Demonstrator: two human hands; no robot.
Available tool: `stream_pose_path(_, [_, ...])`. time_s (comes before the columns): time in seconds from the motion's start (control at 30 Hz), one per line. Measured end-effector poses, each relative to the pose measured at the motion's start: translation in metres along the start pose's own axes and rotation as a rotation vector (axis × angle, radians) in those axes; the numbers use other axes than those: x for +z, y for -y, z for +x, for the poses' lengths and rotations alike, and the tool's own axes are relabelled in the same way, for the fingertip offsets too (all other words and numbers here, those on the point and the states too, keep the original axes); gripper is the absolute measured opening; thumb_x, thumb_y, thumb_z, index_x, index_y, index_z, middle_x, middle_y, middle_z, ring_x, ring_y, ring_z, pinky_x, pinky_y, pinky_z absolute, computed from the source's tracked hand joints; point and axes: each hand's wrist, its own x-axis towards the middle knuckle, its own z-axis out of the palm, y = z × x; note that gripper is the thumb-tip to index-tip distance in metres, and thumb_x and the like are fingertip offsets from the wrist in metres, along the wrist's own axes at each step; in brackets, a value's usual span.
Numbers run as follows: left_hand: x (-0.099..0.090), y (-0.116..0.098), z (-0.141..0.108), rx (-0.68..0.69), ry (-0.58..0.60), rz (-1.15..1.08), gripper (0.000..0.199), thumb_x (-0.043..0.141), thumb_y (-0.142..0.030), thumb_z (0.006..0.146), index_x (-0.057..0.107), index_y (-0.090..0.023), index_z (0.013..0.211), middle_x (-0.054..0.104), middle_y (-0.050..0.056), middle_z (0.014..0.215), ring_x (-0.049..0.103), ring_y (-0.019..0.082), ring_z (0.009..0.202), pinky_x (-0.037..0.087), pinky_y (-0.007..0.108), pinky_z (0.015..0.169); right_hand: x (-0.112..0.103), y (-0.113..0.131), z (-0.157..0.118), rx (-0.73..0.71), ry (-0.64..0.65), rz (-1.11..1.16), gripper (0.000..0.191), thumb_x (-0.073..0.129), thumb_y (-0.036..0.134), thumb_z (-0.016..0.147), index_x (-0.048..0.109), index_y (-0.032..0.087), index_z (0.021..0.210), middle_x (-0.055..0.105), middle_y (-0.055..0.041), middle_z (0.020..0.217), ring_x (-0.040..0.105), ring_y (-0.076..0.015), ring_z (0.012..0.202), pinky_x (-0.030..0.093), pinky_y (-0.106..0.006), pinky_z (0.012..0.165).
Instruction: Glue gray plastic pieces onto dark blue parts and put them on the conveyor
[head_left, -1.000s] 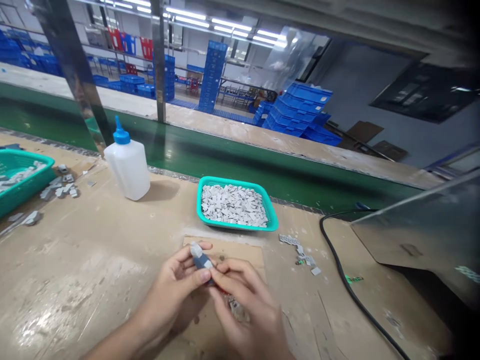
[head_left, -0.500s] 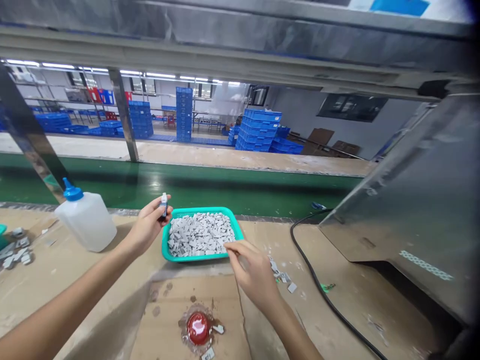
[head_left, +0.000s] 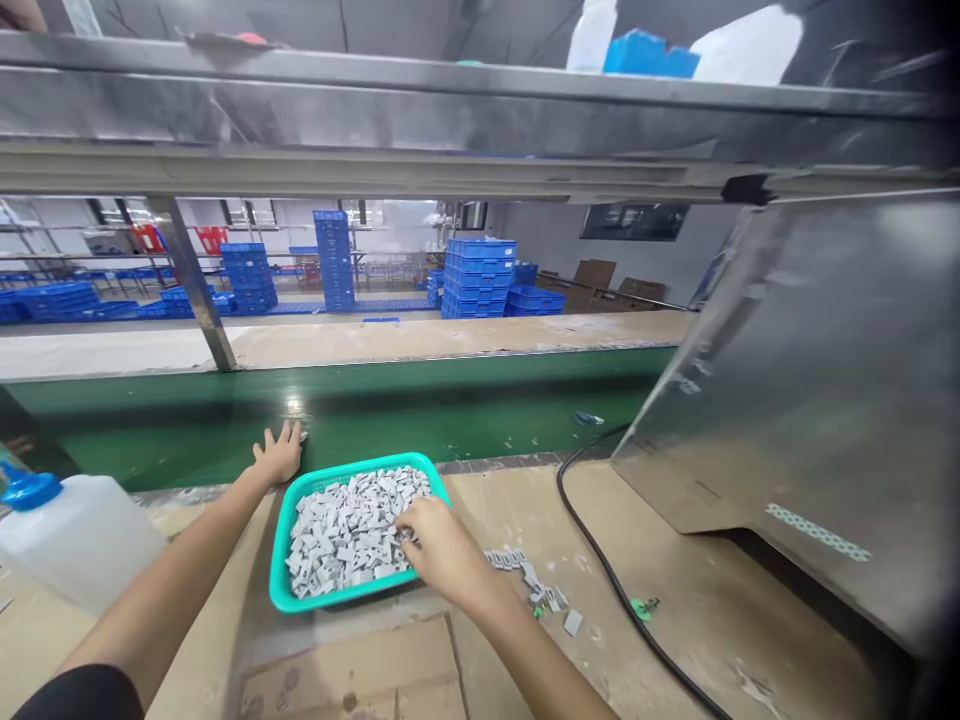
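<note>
My left hand [head_left: 279, 456] is over the green conveyor belt [head_left: 420, 400], its fingers spread apart. A small dark and white part [head_left: 303, 440] shows at its thumb side, mostly hidden by the hand. Just right of that hand, a turquoise plastic basket [head_left: 281, 565] is filled with small grey plastic pieces [head_left: 345, 530]. My right hand [head_left: 439, 545] reaches into the basket's right side, thumb and fingers closing on one of the pieces, which is largely covered by the fingertips.
At left stands a translucent bottle [head_left: 97, 530] with a blue cap. Stained cardboard [head_left: 360, 665] lies before the basket. Loose grey pieces [head_left: 551, 595] and a black cable [head_left: 600, 540] are to the right, beside a metal panel [head_left: 810, 400]. A metal shelf [head_left: 450, 120] crosses overhead.
My left hand has gone from gripping a small dark and white part above the bench to spreading its fingers at the belt. My right hand has moved into the basket. The view has shifted.
</note>
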Motion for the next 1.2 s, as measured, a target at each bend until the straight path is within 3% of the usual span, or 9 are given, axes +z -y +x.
stream_pose_path(0.13, [-0.016, -0.021, -0.028, 0.136, -0.063, 0.001, 0.05, 0.041, -0.019, 0.082, 0.029, -0.011, 0.13, 0.015, 0.018, 0.141, 0.008, 0.036, 0.129, 0.016, 0.056, 0.099, 0.004, -0.008, 0.007, -0.009, 0.083, 0.05, 0.023, 0.053, 0.0, 0.062, 0.067, 0.015, 0.073, 0.064, -0.0066, 0.077, 0.056, -0.0197, 0.077, 0.041, -0.032, 0.078])
stream_pose_path(0.23, [-0.038, -0.043, -0.07, 0.307, -0.06, -0.046, 0.039, 0.034, -0.018, 0.083, 0.041, -0.018, 0.121, 0.03, 0.008, 0.137, 0.023, 0.023, 0.127, 0.022, 0.038, 0.103, 0.005, -0.008, 0.01, 0.011, 0.085, 0.101, 0.023, 0.052, -0.001, 0.061, 0.066, 0.016, 0.067, 0.064, -0.0058, 0.073, 0.055, -0.0205, 0.079, 0.041, -0.033, 0.078])
stream_pose_path(0.37, [-0.055, -0.059, -0.137, 0.457, -0.051, -0.374, 0.03, 0.034, -0.023, 0.083, 0.052, -0.024, 0.107, 0.04, 0.007, 0.127, 0.039, 0.021, 0.116, 0.039, 0.035, 0.092, 0.001, -0.005, 0.011, 0.089, 0.004, 0.215, 0.019, 0.053, 0.001, 0.064, 0.065, 0.014, 0.07, 0.065, -0.0061, 0.073, 0.056, -0.022, 0.081, 0.043, -0.036, 0.076])
stream_pose_path(0.5, [-0.057, -0.071, -0.179, 0.323, 0.14, -0.787, 0.025, 0.042, -0.029, 0.081, 0.053, -0.024, 0.102, 0.049, 0.008, 0.109, 0.053, 0.02, 0.093, 0.051, 0.027, 0.065, -0.009, 0.012, 0.002, 0.145, -0.033, 0.403, 0.015, 0.049, 0.012, 0.074, 0.062, 0.01, 0.082, 0.064, -0.0068, 0.073, 0.061, -0.0161, 0.062, 0.051, -0.029, 0.059])
stream_pose_path(0.7, [-0.054, -0.099, -0.198, 0.26, 0.416, -1.082, 0.015, 0.054, -0.03, 0.075, 0.054, -0.019, 0.086, 0.056, 0.003, 0.081, 0.053, 0.014, 0.073, 0.046, 0.024, 0.062, -0.04, 0.057, -0.038, 0.043, -0.011, 0.576, 0.019, 0.051, 0.008, 0.072, 0.067, 0.018, 0.074, 0.059, -0.0043, 0.083, 0.058, -0.0159, 0.084, 0.051, -0.026, 0.07])
stream_pose_path(0.8, [-0.054, -0.109, -0.207, 0.154, 0.589, -1.261, 0.018, 0.061, -0.023, 0.071, 0.051, -0.018, 0.084, 0.053, -0.002, 0.069, 0.052, 0.009, 0.061, 0.044, 0.022, 0.06, -0.053, 0.072, -0.057, 0.05, 0.001, 0.553, 0.029, 0.048, 0.003, 0.073, 0.066, 0.022, 0.085, 0.056, -0.0025, 0.084, 0.057, -0.0126, 0.08, 0.051, -0.025, 0.07])
stream_pose_path(0.9, [-0.057, -0.117, -0.217, 0.042, 0.716, -1.357, 0.025, 0.064, -0.024, 0.069, 0.053, -0.019, 0.09, 0.052, -0.003, 0.072, 0.051, 0.007, 0.061, 0.044, 0.02, 0.06, -0.057, 0.079, -0.073, 0.106, -0.152, 0.571, 0.026, 0.053, 0.003, 0.069, 0.063, 0.02, 0.086, 0.054, -0.0016, 0.085, 0.056, -0.0104, 0.072, 0.05, -0.021, 0.064])
stream_pose_path(1.03, [-0.055, -0.129, -0.228, -0.009, 0.753, -1.362, 0.025, 0.065, -0.031, 0.068, 0.06, -0.016, 0.087, 0.056, 0.0, 0.073, 0.052, 0.01, 0.064, 0.046, 0.022, 0.065, -0.057, 0.083, -0.094, 0.137, -0.383, 0.473, 0.013, 0.056, 0.007, 0.07, 0.061, 0.018, 0.069, 0.053, -0.001, 0.074, 0.055, -0.011, 0.067, 0.048, -0.021, 0.06])
stream_pose_path(1.2, [-0.041, -0.146, -0.231, -0.011, 0.771, -1.389, 0.019, 0.068, -0.031, 0.065, 0.062, -0.018, 0.078, 0.06, 0.0, 0.07, 0.056, 0.011, 0.066, 0.047, 0.021, 0.065, -0.056, 0.08, -0.122, -0.005, -0.517, 0.317, 0.019, 0.05, 0.003, 0.074, 0.063, 0.015, 0.08, 0.056, -0.005, 0.075, 0.057, -0.0123, 0.069, 0.049, -0.022, 0.063])
